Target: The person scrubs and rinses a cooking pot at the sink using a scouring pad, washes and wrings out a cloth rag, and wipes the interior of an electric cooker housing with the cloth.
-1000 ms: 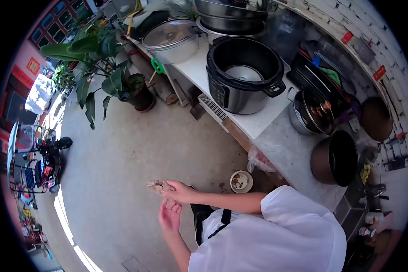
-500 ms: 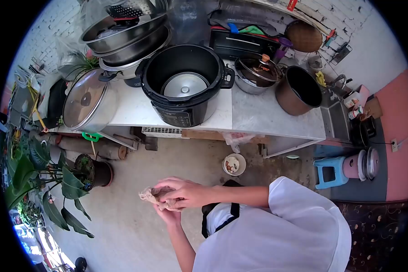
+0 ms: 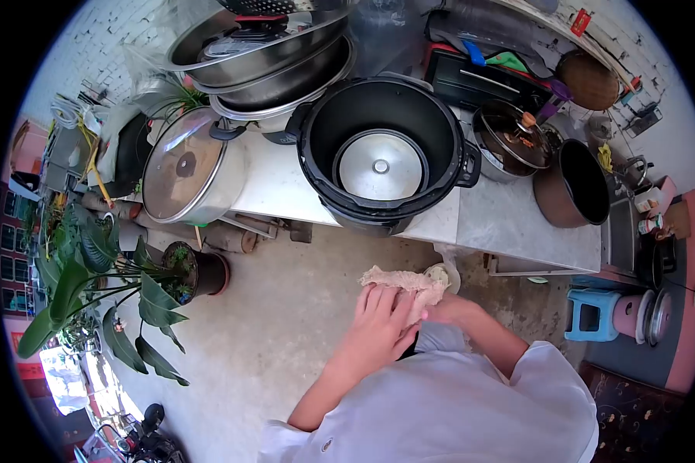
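Note:
A crumpled beige-pink cloth [image 3: 411, 284] is held between my two hands in front of my body, below the counter edge. My left hand [image 3: 374, 324] has its fingers laid over the cloth, gripping it. At the cloth's right end is my right hand [image 3: 445, 309], its fingers partly hidden behind the fabric. Beyond them on the counter stands a black electric pressure cooker [image 3: 355, 112], lidless, with its silver heating plate showing inside. Neither hand touches it. A brown inner pot [image 3: 552, 189] with a dark inside sits farther right on the counter.
A glass-lidded pan [image 3: 185, 166] and stacked steel basins [image 3: 262, 81] stand left of the cooker. A smaller lidded pot [image 3: 510, 143] is to its right. A potted plant [image 3: 201, 270] stands on the floor at left, a blue stool [image 3: 591, 315] at right.
My hands and the cloth have moved right and up in view, and the cloth is more spread out. My left hand now lies over it. The camera view has shifted, closer to the cooker.

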{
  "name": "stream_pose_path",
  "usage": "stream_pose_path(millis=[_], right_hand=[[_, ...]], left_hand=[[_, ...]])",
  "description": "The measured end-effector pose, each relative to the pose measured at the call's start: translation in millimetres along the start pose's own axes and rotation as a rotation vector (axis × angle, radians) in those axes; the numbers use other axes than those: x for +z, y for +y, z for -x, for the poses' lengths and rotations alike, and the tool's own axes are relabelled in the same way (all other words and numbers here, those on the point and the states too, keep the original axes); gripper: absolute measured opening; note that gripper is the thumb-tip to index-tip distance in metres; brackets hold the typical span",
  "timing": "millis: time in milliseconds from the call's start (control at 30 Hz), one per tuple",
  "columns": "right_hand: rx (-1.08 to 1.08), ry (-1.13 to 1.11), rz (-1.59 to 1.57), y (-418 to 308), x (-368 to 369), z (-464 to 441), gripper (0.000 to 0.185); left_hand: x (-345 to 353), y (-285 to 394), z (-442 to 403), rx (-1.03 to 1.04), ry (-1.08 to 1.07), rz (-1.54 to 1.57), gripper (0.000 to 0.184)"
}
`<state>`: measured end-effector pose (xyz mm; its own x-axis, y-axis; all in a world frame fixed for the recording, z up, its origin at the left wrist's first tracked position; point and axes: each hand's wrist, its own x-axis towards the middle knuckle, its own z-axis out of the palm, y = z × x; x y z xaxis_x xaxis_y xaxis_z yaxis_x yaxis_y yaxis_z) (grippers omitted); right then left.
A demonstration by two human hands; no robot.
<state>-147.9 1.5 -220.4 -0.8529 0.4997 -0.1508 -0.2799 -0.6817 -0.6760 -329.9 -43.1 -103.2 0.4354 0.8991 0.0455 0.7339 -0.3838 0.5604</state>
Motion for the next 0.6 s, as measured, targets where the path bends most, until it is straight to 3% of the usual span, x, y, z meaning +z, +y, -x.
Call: stream_pose_path(millis=[33,67,100,200,267,333,367,400,433,467,533,600], right_hand=[[0.058,0.067,0.038,-11.7,-2.4,2.8,0.076],[0.111,0.137,0.081,-23.5,-6.9,3.7,0.070],[0.024,0.100,0.078,-29.8,-14.8,-0.5,0.060],[0.059,0.171,0.222,-81.8,-9.8,10.5,0.059],[-0.020,0.262,0.284,-102.0,-10.8,26.6,0.059],[-0.187,0.334,0.309,-122.0,-9.3,45.3,0.070],[-0.307,0.333,0.339,-134.6,-1.9,51.2,0.079],[-0.642,0.326,0.308,-157.2,14.2,43.7,0.083],[-0.770,0.456,0.242,-165.7,26.8,40.6,0.086],[-0.947,0.539,0.261,-175.7,28.5,40.3,0.090],[-1.072,0.818,0.308,-190.6,27.7,43.8,0.091],[-1.149,1.015,0.468,-212.7,32.1,34.3,0.084]], left_hand=[[-10.1,-0.1,-9.5,-0.012,0.005,-0.001,0.047],[-22.5,-5.8,-18.3,0.102,-0.005,0.096,0.048],[-35.2,-12.3,-25.6,0.219,-0.017,0.194,0.049],[-79.3,-41.4,-42.8,0.240,0.023,0.238,0.047],[-101.9,-65.7,-42.4,0.040,0.187,0.427,0.040],[-109.6,-113.2,-46.1,-0.083,0.275,0.839,0.042],[-106.9,-120.6,-47.3,-0.473,0.249,0.102,0.043],[-103.2,-135.9,-50.8,-0.789,0.174,-0.655,0.044],[-92.0,-161.0,-28.9,-0.767,-0.017,-0.849,0.044],[-94.1,-163.1,-33.5,-0.748,-0.041,-0.841,0.044],[-103.1,-168.5,-52.8,-0.617,0.333,-0.115,0.042],[-99.9,-187.4,-71.9,-0.547,0.447,-0.063,0.039]])
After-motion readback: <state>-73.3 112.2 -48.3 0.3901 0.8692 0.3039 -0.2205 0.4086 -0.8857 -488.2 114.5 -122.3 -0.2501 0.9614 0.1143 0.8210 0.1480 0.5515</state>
